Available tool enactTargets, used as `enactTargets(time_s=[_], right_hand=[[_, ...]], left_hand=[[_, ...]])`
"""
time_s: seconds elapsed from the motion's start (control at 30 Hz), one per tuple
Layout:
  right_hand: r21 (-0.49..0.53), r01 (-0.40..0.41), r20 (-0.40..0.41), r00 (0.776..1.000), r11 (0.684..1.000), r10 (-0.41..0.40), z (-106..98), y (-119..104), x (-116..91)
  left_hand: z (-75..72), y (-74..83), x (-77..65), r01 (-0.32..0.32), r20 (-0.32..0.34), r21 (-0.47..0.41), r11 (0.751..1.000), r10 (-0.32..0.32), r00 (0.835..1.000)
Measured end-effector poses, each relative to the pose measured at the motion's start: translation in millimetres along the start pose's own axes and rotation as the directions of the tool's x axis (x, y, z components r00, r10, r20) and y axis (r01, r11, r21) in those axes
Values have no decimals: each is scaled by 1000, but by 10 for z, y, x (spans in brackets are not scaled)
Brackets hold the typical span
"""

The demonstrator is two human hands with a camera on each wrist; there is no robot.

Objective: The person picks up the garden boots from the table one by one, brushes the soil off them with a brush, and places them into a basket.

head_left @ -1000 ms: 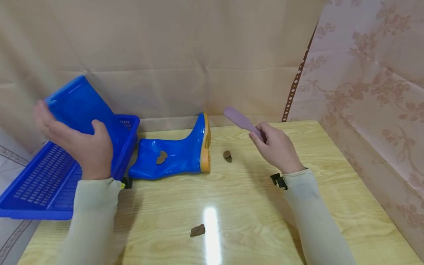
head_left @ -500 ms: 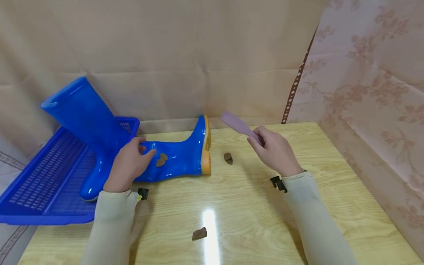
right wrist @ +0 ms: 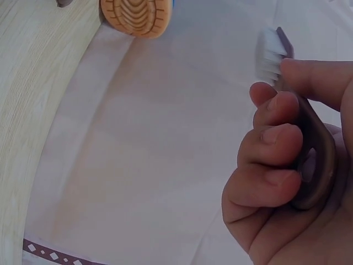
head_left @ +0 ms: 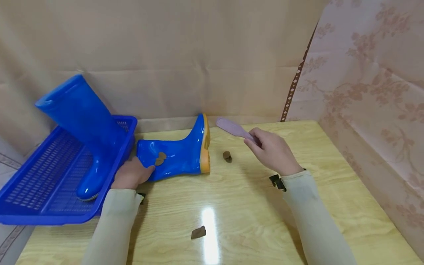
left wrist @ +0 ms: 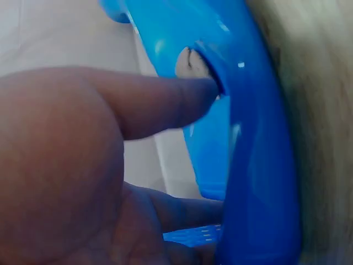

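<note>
The left hand (head_left: pixel 130 175) grips the lying boot (head_left: pixel 180 156); right of it, the right hand (head_left: pixel 274 154) clutches a brush (head_left: pixel 232 127) (purple-backed).

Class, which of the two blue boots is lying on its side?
The boot on the table, its orange sole facing right in the head view. The other boot leans upward in the basket, opening uppermost.

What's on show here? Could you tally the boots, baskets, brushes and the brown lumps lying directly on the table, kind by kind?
Tall glossy blue boots: 2
Blue plastic latticed basket: 1
Mauve brush with white bristles: 1
Jagged brown lumps directly on the pale wood-grain table: 2
Total: 6
</note>
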State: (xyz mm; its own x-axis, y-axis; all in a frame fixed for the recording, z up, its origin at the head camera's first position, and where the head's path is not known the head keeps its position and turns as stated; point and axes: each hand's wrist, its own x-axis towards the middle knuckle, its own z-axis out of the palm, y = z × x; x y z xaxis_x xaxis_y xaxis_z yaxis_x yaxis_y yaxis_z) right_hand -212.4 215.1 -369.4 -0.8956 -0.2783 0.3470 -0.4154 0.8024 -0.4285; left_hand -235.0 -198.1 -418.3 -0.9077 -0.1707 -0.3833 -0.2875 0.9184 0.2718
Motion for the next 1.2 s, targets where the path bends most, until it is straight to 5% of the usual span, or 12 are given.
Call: enactTargets(time_s=[0.33, 0.47, 0.53, 0.67, 0.8, 0.93, 1.07, 1.13, 1.17, 1.2], right_hand=[[-22, 8, -8, 1000, 1000, -8, -19, -40, 23], [-21, 11, 5, 1000, 1000, -11, -16, -39, 23], [-22, 9, 11, 1000, 1000, -8, -20, -33, 23], [-24, 1, 23, 1000, 1000, 0, -25, -19, 24], [-19, -6, 38, 999, 1000, 7, -30, -10, 13], [-17, -7, 34, 999, 1000, 7, -29, -10, 6], [-14, -5, 37, 999, 1000, 5, -21, -16, 17], [-15, -1, 39, 999, 1000, 2, -16, -21, 28], [-16, 1, 39, 999, 1000, 0, -14, -25, 34], [-18, 3, 39, 999, 1000, -2, -13, -29, 40]], left_hand=[[-8, -194, 95, -63, 6, -50, 997, 64, 998], [30, -267, 163, -68, -21, -203, 977, 65, 998], [57, -271, 174, -74, -41, -343, 936, 64, 997], [82, -216, 130, -126, -87, -634, 763, 92, 992], [38, -172, 41, -132, -73, -832, 539, 130, 989], [39, -139, -11, -25, 18, -979, 204, 208, 978], [177, -193, -14, 96, 36, -984, -150, 359, 933], [263, -251, -4, 145, 24, -959, -242, 441, 897], [299, -273, 1, 151, 14, -955, -256, 468, 884], [332, -289, 7, 139, 2, -960, -244, 488, 873]])
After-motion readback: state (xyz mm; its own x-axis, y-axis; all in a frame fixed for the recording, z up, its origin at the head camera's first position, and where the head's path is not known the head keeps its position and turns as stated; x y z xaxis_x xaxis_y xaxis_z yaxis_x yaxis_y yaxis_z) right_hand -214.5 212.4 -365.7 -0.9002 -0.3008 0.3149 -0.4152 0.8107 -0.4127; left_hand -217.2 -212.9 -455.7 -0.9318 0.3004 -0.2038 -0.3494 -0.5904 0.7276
